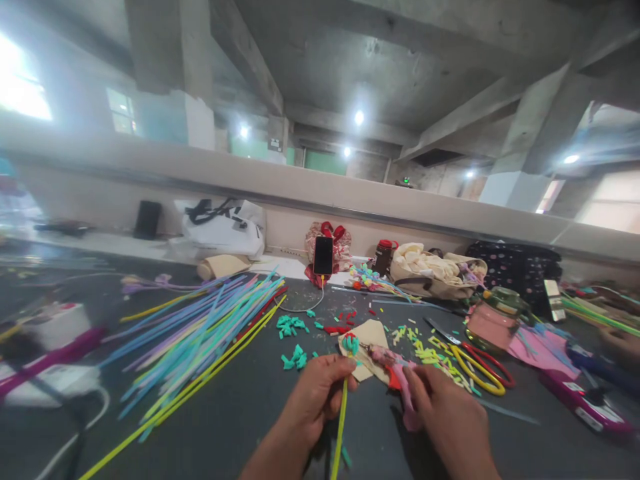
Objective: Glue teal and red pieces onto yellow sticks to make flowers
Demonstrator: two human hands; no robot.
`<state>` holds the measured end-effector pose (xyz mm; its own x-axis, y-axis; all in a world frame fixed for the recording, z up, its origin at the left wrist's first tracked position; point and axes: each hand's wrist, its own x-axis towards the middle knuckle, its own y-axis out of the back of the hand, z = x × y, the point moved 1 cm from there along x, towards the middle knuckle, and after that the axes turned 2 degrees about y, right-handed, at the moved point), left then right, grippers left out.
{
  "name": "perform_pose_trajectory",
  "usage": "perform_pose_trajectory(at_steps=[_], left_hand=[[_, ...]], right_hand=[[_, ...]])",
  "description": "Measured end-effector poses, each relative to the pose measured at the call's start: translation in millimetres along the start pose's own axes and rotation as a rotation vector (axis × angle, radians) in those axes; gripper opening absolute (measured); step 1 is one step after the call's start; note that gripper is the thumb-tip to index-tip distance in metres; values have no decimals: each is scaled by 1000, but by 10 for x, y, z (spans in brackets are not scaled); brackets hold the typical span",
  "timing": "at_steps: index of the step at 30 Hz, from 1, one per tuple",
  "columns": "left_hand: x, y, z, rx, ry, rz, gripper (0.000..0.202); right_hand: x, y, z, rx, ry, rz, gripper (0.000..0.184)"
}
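My left hand (pixel 315 393) is closed in a pinch on a yellow pipe cleaner stem (pixel 341 427) that stands nearly upright, with a small teal and red curled tip (pixel 351 343) at its top. My right hand (pixel 447 413) is closed on pink pipe cleaner pieces (pixel 400 373), just right of the stem. Behind both hands lies a tan paper piece (pixel 373 331) on the dark table (pixel 235 407). Teal cut bits (pixel 293 327) and yellow-green cut bits (pixel 425 347) are scattered around it.
A fan of long blue, teal, purple and yellow pipe cleaners (pixel 200 333) lies at the left. Scissors with red and yellow handles (pixel 475 367) lie at the right. A phone (pixel 323 255), bags (pixel 225 227) and a bottle (pixel 384 257) stand along the back ledge. Another person's hand (pixel 620 343) shows at far right.
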<state>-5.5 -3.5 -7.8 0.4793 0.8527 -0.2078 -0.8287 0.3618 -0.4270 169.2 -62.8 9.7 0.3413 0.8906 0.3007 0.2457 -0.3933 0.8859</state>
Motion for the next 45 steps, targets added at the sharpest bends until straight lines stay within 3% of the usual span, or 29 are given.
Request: perform_pose_trajectory(at_steps=[3,5,7,11,18,25,36,45], left_hand=[[-25,-16,9,11,18,-30,28],[-43,-30,18,19,22,-48,27],[-57,-43,26,30,20,-64,27],[-64,-48,29,60,23,-71,29],[-32,-41,0,185,29,59,22],[-38,-104,-15,381,11,168,12],[-7,-90,-45,609,-62,224,11],[2,-89,-50,695,-110,245,12]], right_hand=[[-70,-50,-195,583,130,-127,31],[-74,-129,-314,873,88,-260,32],[-55,-204,-400,1015,6,-317,33],[-23,-258,-476,1103,-27,-281,28],[30,-39,-400,980,86,-233,18],[183,278,-319,523,567,-164,9],[220,187,-396,288,804,-172,11],[211,90,-404,167,863,-87,10]])
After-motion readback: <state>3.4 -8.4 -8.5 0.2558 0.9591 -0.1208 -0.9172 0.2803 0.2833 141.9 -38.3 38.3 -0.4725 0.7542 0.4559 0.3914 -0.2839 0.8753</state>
